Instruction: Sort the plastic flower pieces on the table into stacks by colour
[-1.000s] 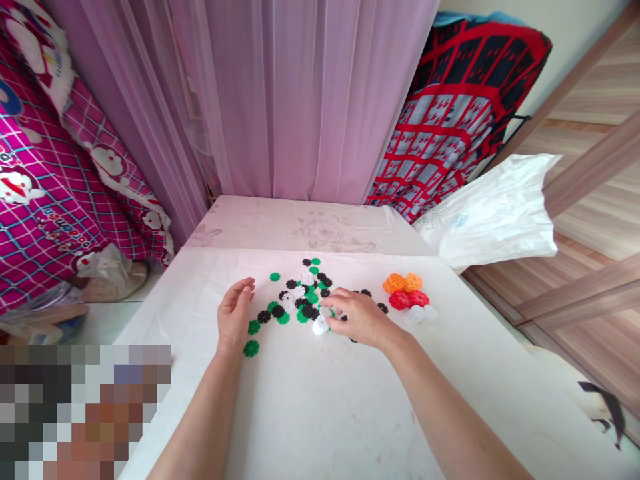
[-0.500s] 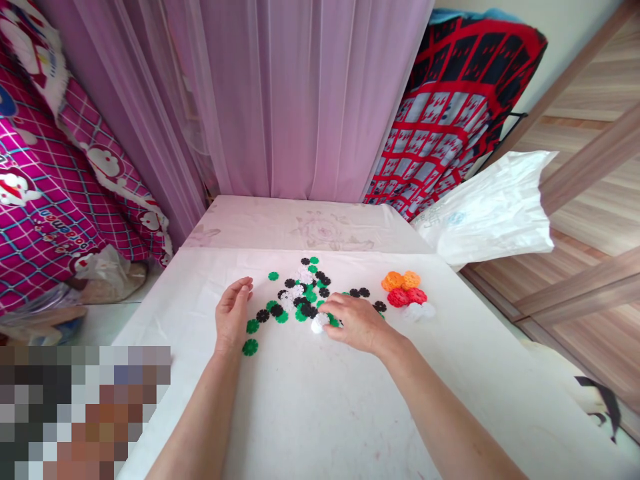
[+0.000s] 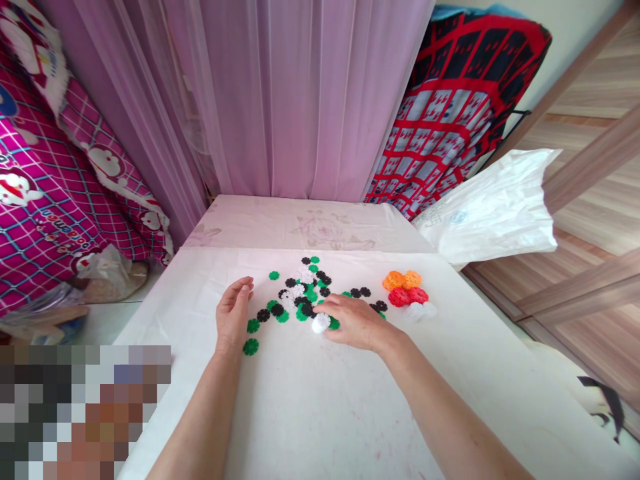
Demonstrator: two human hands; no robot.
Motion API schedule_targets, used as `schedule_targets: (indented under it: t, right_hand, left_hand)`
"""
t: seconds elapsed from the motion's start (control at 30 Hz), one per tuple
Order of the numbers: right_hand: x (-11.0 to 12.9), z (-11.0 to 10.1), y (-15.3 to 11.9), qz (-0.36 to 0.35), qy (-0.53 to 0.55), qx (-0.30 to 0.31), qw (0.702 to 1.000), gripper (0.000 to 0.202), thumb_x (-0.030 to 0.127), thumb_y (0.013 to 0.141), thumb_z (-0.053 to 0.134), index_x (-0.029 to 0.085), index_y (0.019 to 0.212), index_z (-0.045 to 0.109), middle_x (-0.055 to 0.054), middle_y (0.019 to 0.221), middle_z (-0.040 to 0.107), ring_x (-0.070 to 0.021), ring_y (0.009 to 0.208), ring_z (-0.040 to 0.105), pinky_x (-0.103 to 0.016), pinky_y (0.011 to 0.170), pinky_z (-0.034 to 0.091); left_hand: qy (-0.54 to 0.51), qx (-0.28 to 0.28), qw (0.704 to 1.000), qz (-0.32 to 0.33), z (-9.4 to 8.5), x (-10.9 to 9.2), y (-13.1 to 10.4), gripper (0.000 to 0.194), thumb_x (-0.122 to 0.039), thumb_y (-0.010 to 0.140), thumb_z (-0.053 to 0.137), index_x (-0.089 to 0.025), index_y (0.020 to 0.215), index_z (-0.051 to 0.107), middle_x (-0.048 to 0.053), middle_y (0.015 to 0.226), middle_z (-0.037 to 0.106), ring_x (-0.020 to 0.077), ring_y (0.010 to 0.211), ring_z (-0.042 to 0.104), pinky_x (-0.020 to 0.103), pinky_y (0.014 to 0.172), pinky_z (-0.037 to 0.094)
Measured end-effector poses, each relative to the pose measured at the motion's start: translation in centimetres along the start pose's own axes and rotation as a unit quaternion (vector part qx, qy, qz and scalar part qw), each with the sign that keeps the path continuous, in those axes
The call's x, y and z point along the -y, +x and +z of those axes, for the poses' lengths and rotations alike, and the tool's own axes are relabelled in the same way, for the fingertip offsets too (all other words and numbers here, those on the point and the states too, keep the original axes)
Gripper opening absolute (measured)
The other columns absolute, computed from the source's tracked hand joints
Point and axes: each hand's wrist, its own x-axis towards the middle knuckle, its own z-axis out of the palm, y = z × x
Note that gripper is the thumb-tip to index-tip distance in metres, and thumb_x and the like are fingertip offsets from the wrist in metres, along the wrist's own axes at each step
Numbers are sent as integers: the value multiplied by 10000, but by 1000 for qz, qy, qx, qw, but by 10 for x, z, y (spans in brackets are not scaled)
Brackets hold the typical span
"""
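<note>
Small notched plastic discs in green, black and white lie in a loose pile on the table (image 3: 300,400). My right hand (image 3: 353,323) is low over the near right side of the pile, fingers curved and apart from the thumb. Beside its thumb and fingertips sits a small white disc stack (image 3: 321,323), with a green disc (image 3: 334,323) partly showing under the hand. My left hand (image 3: 234,310) rests on its edge left of the pile, fingers loosely extended and holding nothing. Close to it are a green disc (image 3: 251,347) and a black disc (image 3: 263,315).
Sorted discs stand at the right: orange discs (image 3: 395,280), red discs (image 3: 400,297) and white discs (image 3: 419,311). A white plastic bag (image 3: 500,207) hangs by the table's right edge. A purple curtain (image 3: 310,100) is behind the table.
My right thumb and fingers have parted from the white stack, and the fingertips have shifted slightly left. More of the green disc shows. My left hand stays in place.
</note>
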Motion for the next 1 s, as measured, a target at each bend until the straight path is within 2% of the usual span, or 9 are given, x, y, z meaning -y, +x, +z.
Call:
schedule_targets:
  t: [0.23,0.43,0.53,0.63,0.77,0.87,1.0]
  right_hand:
    - [-2,-1,6,-13,-20,7,1000,333,248,803,602,265,1128,672,-29,1092,654,-193,1000,607,-273,790,412]
    - [0,-15,10,-21,-5,11,1000,377,352,799,656,265,1167,651,-28,1078,656,-195,985,609,-267,784,422]
    - [-4,-21,28,-17,0,-10,1000,266,328,868,588,278,1113,679,-11,1080,658,-164,953,617,-253,791,421]
    - [-6,-21,56,-30,-36,-25,999,269,242,893,531,280,1113,683,-13,1126,656,-159,1033,601,-245,835,412]
    - [-2,-15,89,-28,-111,18,993,234,299,847,590,246,1050,694,-49,1113,654,-196,1048,596,-257,795,425]
    - [2,-10,100,-13,-141,44,989,227,345,820,613,223,992,696,-73,1096,650,-215,1013,605,-268,748,431]
    - [1,-4,102,-6,-143,36,989,201,296,816,597,230,983,688,-63,1087,652,-208,1019,602,-267,767,428]
  left_hand:
    - [-7,-6,1000,-5,1,-1,0,294,-428,752,677,-212,949,708,73,1110,701,208,1031,640,416,968,479]
    - [-8,-3,1000,0,1,0,-1,308,-439,751,677,-209,954,705,76,1108,700,205,1028,638,402,958,482]
    - [-4,-5,1000,-3,0,1,0,317,-447,747,677,-206,951,703,78,1104,701,208,1032,636,399,948,486]
    - [-4,-3,1000,-7,0,2,1,324,-452,745,679,-206,955,702,75,1106,701,207,1029,636,394,939,487]
    - [-6,-4,1000,-6,0,1,1,327,-450,738,684,-206,955,705,75,1103,702,208,1026,636,394,935,488]
    - [-5,-7,1000,-5,1,0,1,328,-449,730,688,-205,948,706,76,1099,703,209,1021,636,396,931,491]
    - [-7,-10,1000,-6,1,0,1,325,-451,726,688,-205,937,707,73,1089,705,205,1010,637,392,923,495]
